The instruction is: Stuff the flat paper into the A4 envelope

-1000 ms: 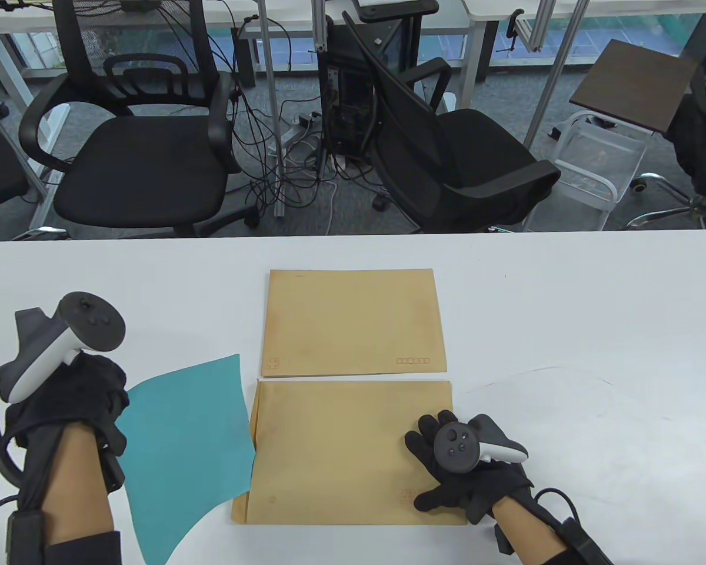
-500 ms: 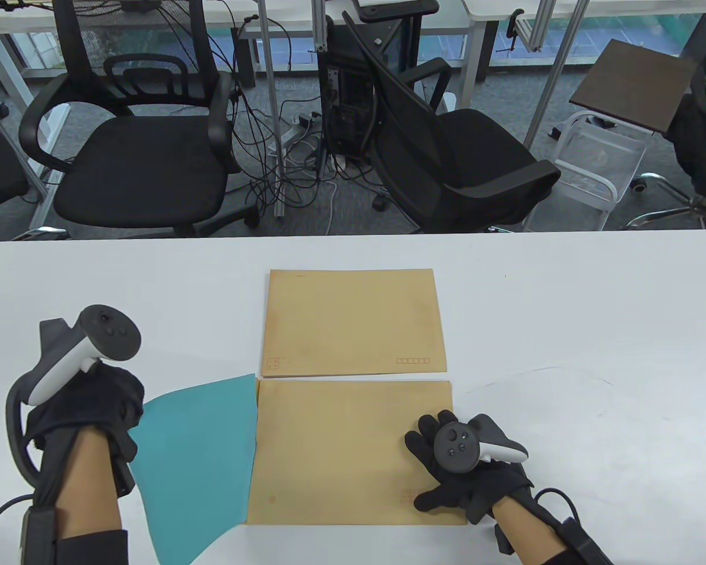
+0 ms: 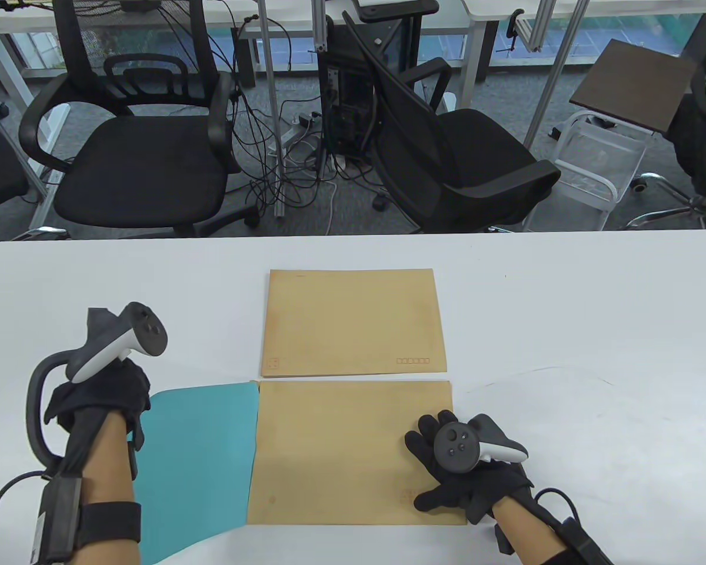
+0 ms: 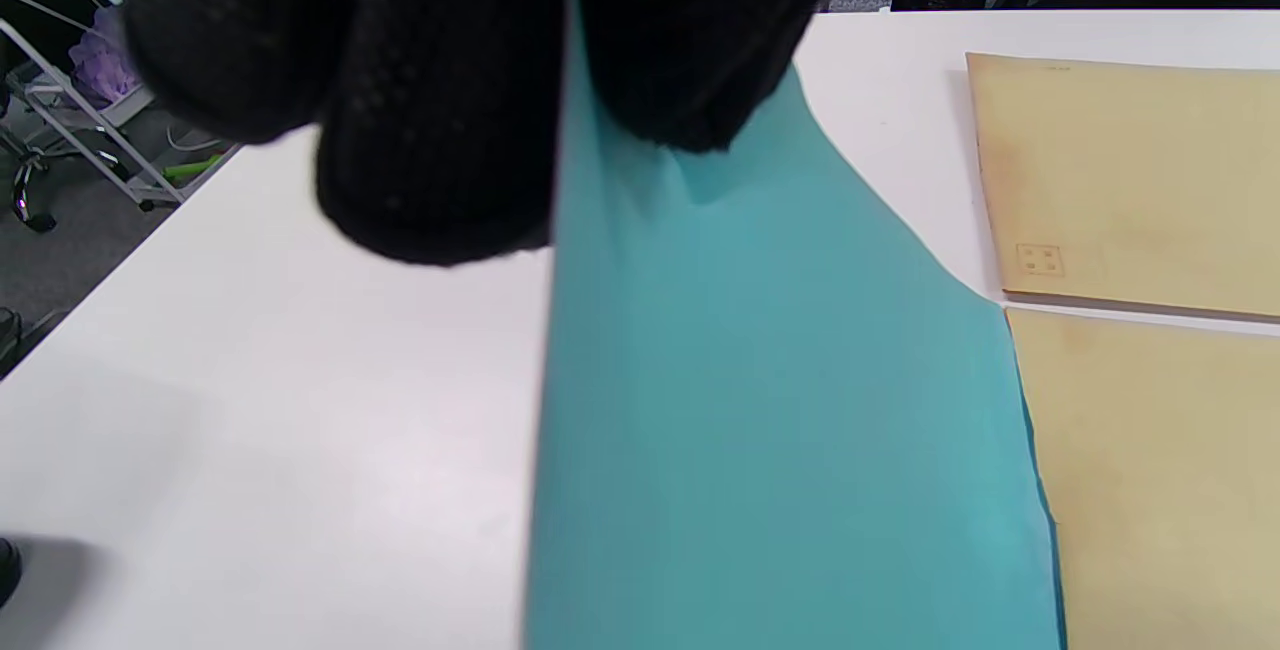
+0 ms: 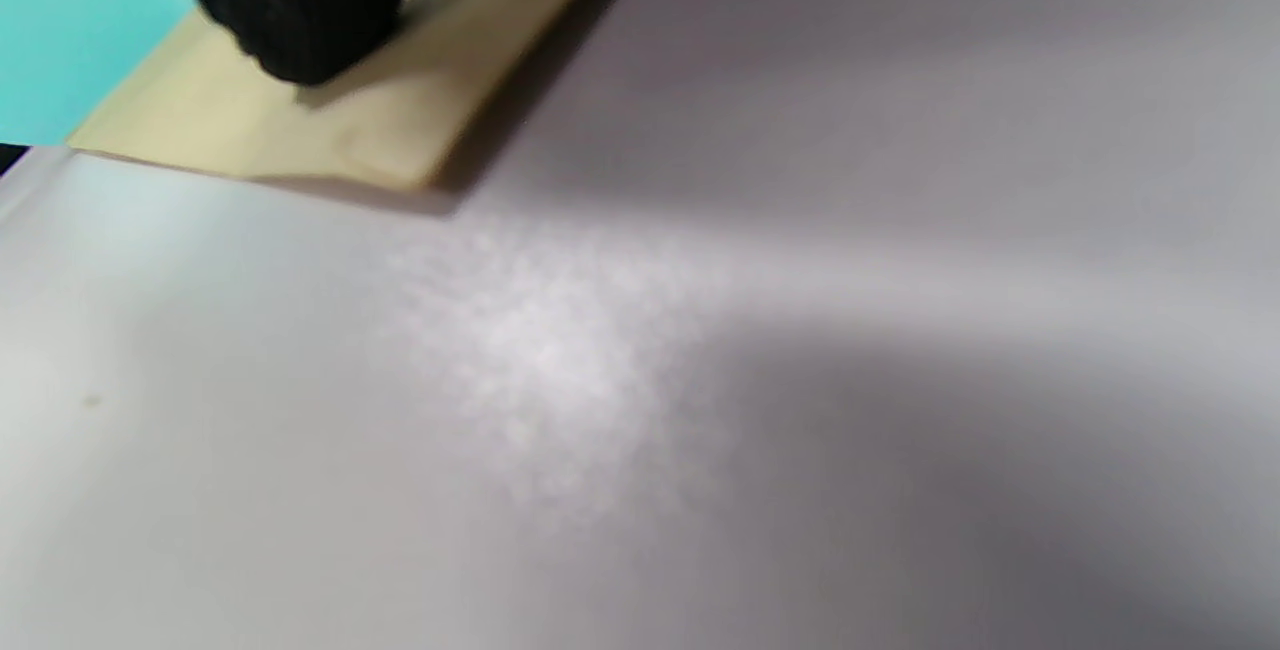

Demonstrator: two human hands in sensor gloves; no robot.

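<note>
Feeding teal paper (image 3: 203, 453) into near envelope (image 3: 353, 453) w/ my left hand (image 3: 103, 400); fingers (image 4: 430, 130) pinch the sheet's left edge, clamped on it. Right hand (image 3: 465, 471) rests flat on envelope's right end, fingers spread, pinning it to table (image 3: 594, 329). Paper's right edge meets envelope's open left mouth, looks just tucked in, but most of the sheet is outside, so I'd say early stage, maybe a quarter done. Left to do: slide the rest fully in. Can't tell how deep it sits. 2nd envelope (image 3: 353, 321) lies just beyond, untouched.
</note>
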